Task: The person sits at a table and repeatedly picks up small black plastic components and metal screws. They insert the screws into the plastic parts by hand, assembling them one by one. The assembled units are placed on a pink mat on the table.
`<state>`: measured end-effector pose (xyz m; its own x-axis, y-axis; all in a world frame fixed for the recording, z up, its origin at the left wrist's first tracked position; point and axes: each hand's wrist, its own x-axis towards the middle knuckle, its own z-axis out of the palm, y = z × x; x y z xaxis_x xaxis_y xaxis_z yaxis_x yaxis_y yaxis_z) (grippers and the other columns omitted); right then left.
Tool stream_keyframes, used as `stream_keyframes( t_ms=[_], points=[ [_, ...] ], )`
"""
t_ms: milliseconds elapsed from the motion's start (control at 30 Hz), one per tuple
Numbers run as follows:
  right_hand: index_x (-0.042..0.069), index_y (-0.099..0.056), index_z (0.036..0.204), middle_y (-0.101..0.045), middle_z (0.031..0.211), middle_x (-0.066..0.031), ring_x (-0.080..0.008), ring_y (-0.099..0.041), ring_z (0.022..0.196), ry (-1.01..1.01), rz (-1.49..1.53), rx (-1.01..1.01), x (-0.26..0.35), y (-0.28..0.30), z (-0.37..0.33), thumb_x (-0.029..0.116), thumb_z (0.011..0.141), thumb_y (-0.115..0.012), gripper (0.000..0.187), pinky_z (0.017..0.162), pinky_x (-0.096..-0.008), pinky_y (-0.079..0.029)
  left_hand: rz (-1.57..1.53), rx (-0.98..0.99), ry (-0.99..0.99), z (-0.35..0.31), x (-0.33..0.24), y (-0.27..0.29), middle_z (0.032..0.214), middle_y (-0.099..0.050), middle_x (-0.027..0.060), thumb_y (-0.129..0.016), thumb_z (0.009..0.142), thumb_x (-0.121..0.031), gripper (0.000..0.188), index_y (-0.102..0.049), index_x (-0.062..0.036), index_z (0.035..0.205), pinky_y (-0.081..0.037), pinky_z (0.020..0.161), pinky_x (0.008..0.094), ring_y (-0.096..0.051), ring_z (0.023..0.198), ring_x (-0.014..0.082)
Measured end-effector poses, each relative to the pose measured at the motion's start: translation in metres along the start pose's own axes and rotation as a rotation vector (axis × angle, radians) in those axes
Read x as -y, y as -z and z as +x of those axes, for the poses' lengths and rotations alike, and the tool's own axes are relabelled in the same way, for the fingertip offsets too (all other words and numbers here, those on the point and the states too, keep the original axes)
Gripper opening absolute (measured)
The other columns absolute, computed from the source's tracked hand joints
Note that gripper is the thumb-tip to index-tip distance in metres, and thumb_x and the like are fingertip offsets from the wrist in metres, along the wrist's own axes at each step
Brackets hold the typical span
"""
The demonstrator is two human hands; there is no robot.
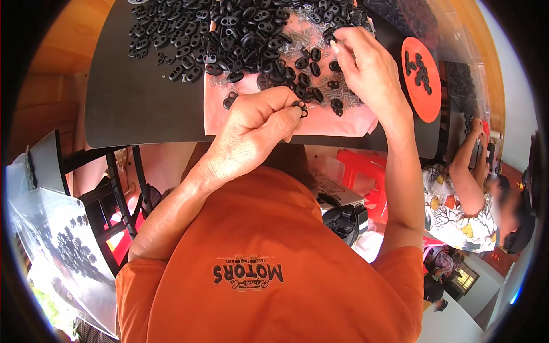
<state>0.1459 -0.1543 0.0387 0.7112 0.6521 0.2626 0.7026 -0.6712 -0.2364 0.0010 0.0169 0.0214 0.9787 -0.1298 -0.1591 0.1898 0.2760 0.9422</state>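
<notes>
Head view. Left hand (pixel 251 128) curled at the near edge of the pink sheet (pixel 229 117); thumb and forefinger fingers clamped on one small black oval part (pixel 300 107), held just above the sheet's lower edge. Right hand (pixel 366 68) further up the sheet, its fingers pinched together in the scatter of small clear pieces (pixel 297 40) and black parts; what they grip is too small to tell. A heap of black oval parts (pixel 240 28) covers the upper sheet and spills left onto the dark bench (pixel 143 97). Orange round lid (pixel 422 77) right of the right hand, holding a few black parts. Another person's arm (pixel 466 171) at far right, well apart.
</notes>
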Motion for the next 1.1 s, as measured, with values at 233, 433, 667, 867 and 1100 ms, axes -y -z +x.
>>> stream_keyframes(
  t_ms=[233, 433, 667, 867, 1100],
  points=[
    [0.009, -0.057, 0.099, -0.059, 0.086, -0.0070, -0.0284, -0.060, 0.073, 0.104, -0.116, 0.032, 0.000, -0.012, 0.006, 0.015, 0.086, -0.058, 0.014, 0.062, -0.0381, -0.047, 0.008, 0.000, -0.028, 0.001, 0.004, 0.000, 0.061, -0.045, -0.0023, -0.046, 0.092, -0.009, 0.022, -0.047, -0.0024, 0.071, -0.033, 0.051, 0.0217, -0.039, 0.058, 0.0036],
    [0.010, -0.057, 0.100, -0.059, 0.085, -0.0060, -0.0277, -0.061, 0.074, 0.122, -0.019, 0.015, 0.001, -0.010, -0.002, 0.015, 0.087, -0.058, 0.014, 0.060, -0.0364, -0.047, 0.050, 0.007, -0.038, 0.001, 0.001, 0.001, 0.060, -0.045, -0.0020, -0.046, 0.091, -0.009, 0.022, -0.047, -0.0024, 0.070, -0.033, 0.050, 0.0219, -0.039, 0.057, 0.0037],
    [0.008, -0.058, 0.096, -0.060, 0.082, -0.0075, -0.0304, -0.060, 0.071, 0.157, -0.053, -0.016, 0.000, -0.013, -0.002, 0.016, 0.086, -0.059, 0.012, 0.059, -0.0376, -0.046, 0.074, 0.005, -0.038, 0.000, 0.002, 0.002, 0.060, -0.046, -0.0020, -0.046, 0.091, -0.010, 0.021, -0.049, -0.0026, 0.071, -0.033, 0.050, 0.0224, -0.039, 0.057, 0.0040],
    [0.008, -0.059, 0.095, -0.060, 0.082, -0.0072, -0.0310, -0.059, 0.072, 0.126, -0.022, 0.022, 0.006, -0.009, -0.008, 0.015, 0.086, -0.059, 0.011, 0.060, -0.0381, -0.046, 0.051, 0.017, -0.019, -0.005, -0.001, 0.004, 0.061, -0.046, -0.0026, -0.046, 0.091, -0.011, 0.021, -0.051, -0.0031, 0.072, -0.032, 0.051, 0.0219, -0.038, 0.057, 0.0039],
    [0.008, -0.060, 0.094, -0.062, 0.084, -0.0058, -0.0287, -0.061, 0.074, 0.186, -0.016, -0.036, 0.004, -0.013, -0.013, 0.013, 0.085, -0.060, 0.010, 0.061, -0.0358, -0.047, 0.057, 0.016, -0.030, -0.004, 0.000, 0.001, 0.062, -0.046, -0.0027, -0.046, 0.091, -0.013, 0.021, -0.051, -0.0030, 0.072, -0.032, 0.053, 0.0216, -0.038, 0.059, 0.0039]
  ],
)
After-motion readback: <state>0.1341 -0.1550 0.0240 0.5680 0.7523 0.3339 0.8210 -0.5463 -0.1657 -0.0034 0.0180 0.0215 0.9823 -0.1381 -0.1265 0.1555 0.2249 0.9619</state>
